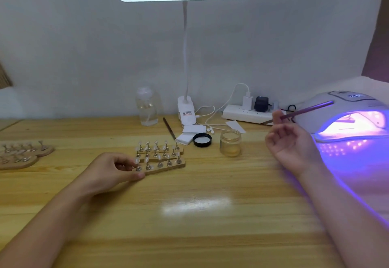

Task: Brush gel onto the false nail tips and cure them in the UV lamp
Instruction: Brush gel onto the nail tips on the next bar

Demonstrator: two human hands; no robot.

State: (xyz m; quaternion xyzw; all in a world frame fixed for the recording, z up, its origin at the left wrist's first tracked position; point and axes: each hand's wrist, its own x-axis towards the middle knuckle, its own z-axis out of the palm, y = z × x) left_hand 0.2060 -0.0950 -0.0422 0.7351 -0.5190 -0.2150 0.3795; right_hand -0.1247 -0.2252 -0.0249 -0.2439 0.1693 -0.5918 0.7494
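Several false nail tips on small metal stands sit in rows on wooden holder strips [166, 167] at the table's middle. My left hand [114, 168] pinches the stand at the near strip's left end, thumb against the strip's edge. My right hand [291, 141], blurred and raised palm up, holds a purple-handled brush [307, 107] between thumb and fingers, in front of the UV lamp [345, 116]. The lamp glows violet at the right, with a strip visible inside its opening. An open gel jar [230, 142] stands between the strips and the lamp, its black lid [202, 140] beside it.
Two more wooden holders with tips [23, 154] lie at the far left. At the back stand a clear bottle [147, 106], a clip desk lamp [186, 109], a power strip [246, 113] with cables, white pads [190, 134] and a spare tool [169, 128].
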